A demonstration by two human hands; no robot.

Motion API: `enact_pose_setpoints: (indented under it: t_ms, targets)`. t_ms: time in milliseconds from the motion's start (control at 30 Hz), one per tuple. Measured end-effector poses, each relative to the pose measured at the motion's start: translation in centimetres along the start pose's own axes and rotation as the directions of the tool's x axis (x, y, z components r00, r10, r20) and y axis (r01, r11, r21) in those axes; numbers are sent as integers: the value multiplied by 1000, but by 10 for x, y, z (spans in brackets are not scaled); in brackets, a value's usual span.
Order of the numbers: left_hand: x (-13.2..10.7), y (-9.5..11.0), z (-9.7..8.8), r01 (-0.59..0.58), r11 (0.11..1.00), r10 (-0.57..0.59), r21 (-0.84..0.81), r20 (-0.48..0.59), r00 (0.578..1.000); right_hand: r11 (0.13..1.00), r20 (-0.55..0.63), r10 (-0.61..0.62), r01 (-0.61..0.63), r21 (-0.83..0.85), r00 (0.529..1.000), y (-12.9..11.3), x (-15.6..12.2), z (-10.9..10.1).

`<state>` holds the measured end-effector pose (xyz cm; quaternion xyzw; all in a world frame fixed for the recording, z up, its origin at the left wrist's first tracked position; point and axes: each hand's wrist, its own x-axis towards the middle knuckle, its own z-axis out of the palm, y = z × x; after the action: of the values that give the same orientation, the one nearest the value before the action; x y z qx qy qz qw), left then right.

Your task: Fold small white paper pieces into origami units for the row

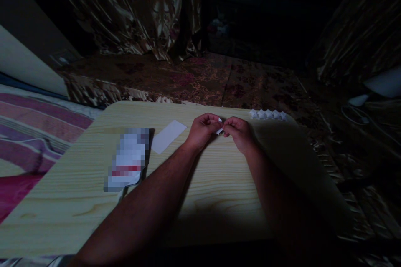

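A: Left hand (pixel 202 130) and right hand (pixel 238 131) were close together over the far middle of the table (pixel 219 187), both pinched at the fingertips on a small white paper piece (pixel 218 131) between them.

B: Noted. Weak point?

A: The piece itself, in my judgement. It looked thin; uneven pull from the two pinches could have creased it askew or torn it. Its folds were mostly covered by fingers; could not tell their state.

B: Right side?

A: A row of five white star-shaped pieces (pixel 268 114) stood at far right, beyond the right hand. A careless sideways swing might have scattered them, perhaps over the table's far edge.

B: Left?

A: A white sheet (pixel 169 136) lay flat, with a pixelated object (pixel 128 160) just left of it. The left forearm (pixel 156 187) passed near both; a drag could have shifted the sheet.

B: Light?

A: Dim. Shadow could have caused a misjudged crease.
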<state>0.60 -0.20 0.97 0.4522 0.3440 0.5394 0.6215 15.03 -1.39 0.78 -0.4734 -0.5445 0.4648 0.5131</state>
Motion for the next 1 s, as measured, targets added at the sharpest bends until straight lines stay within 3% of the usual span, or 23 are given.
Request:
enact_pose_setpoints:
  t_ms: [233,667,1000]
  targets:
    - [1,0,-1,2,997,-3,75,6,1000,1000,40,-13,13,-5,999,0,-1,-1]
    - [0,-2,-3,-15,999,14,52,6,1000,1000,74,-2,3,-15,997,-3,-1,-1]
    - [1,-1,-3,-19,997,17,70,30,999,999,9,4,-5,37,1000,1,0,-1]
